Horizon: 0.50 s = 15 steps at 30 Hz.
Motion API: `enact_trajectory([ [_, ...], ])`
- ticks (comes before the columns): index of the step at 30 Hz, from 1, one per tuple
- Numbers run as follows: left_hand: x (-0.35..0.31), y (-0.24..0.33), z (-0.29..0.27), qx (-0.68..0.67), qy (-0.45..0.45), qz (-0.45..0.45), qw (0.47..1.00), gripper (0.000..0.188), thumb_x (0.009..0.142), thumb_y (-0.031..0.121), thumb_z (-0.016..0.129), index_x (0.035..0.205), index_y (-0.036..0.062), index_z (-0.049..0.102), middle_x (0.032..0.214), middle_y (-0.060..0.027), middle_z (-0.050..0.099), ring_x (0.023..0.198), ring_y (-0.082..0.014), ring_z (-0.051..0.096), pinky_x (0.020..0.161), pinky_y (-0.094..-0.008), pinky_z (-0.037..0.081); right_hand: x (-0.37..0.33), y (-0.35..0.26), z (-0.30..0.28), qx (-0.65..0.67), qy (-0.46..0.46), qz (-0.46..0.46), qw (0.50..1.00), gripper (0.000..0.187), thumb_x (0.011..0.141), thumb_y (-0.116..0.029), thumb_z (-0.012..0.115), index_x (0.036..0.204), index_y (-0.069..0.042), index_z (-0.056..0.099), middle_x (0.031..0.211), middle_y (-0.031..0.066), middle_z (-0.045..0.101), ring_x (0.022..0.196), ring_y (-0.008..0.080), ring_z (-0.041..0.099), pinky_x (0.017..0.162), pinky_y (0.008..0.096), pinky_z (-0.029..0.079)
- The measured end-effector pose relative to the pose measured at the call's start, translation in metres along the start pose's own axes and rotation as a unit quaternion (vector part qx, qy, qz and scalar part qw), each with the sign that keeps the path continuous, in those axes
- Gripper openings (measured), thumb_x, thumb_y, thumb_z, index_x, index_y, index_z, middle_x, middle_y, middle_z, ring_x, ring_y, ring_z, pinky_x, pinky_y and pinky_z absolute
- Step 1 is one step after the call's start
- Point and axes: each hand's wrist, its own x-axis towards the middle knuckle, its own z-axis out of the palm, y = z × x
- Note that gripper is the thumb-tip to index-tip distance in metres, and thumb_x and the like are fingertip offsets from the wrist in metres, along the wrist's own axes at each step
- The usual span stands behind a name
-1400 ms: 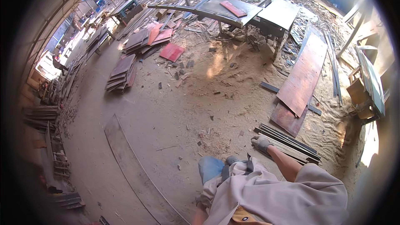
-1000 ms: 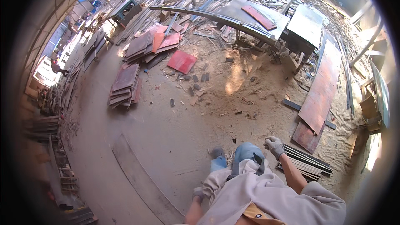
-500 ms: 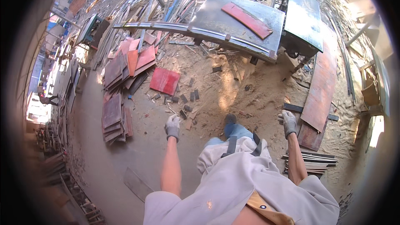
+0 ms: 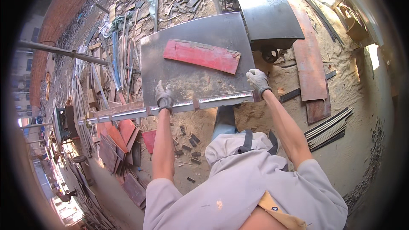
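A metal-topped saw table stands in front of me, sawdust scattered on its surface. On it lies a red board with a ragged far edge, touched by neither hand. Over the near edge, beside a long rail with a measuring scale, is my left hand in a grey-white glove. Its fingers point forward, apart, with nothing in them. My right hand, gloved alike, is at the table's right edge near the corner. Its fingers are curled in, and no held thing shows; whether it touches the edge is unclear.
Beyond the right edge stands a second metal machine top with a handwheel below. Stacked boards lean at the left. A long reddish sheet and dark strips lie on the right. Small offcuts litter the floor.
I have come up to the table, which now fills the middle of the view. Both hands have moved forward from beside my body to its near and right edges.
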Motion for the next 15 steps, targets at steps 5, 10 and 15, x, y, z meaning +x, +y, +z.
enact_trajectory([
  [5,0.230,0.035,0.083,0.120,-0.054,-0.014,0.991,0.088,0.098,0.045,0.068,0.163,-0.0023,0.033,0.167,-0.0273,0.037,0.159,-0.0388,0.030,0.131,-0.0442,0.023,0.104,-0.031,0.051,-0.103,0.020,0.106,0.989,0.063,0.091,-0.037,0.073,0.140,0.002,0.063,0.123,0.0212,0.075,0.110,0.0309,0.074,0.100,0.0409,0.055],
  [10,0.298,0.076,0.139,0.158,-0.087,-0.064,0.982,0.087,0.092,0.046,0.075,0.161,0.0049,0.042,0.158,-0.0280,0.047,0.147,-0.0431,0.046,0.121,-0.0502,0.038,0.154,-0.052,0.066,-0.279,0.132,0.087,0.947,0.074,0.087,-0.043,0.079,0.146,-0.004,0.057,0.130,0.0237,0.068,0.115,0.0343,0.069,0.099,0.0459,0.054],
  [15,0.199,0.121,0.174,0.085,-0.119,-0.031,0.989,0.072,0.085,0.041,0.082,0.144,0.0054,0.064,0.132,-0.0248,0.060,0.127,-0.0418,0.059,0.109,-0.0488,0.048,0.183,-0.048,-0.002,-0.295,0.216,0.132,0.921,0.079,0.087,-0.049,0.080,0.150,-0.009,0.053,0.144,0.0277,0.058,0.133,0.0444,0.057,0.110,0.0504,0.048],
])
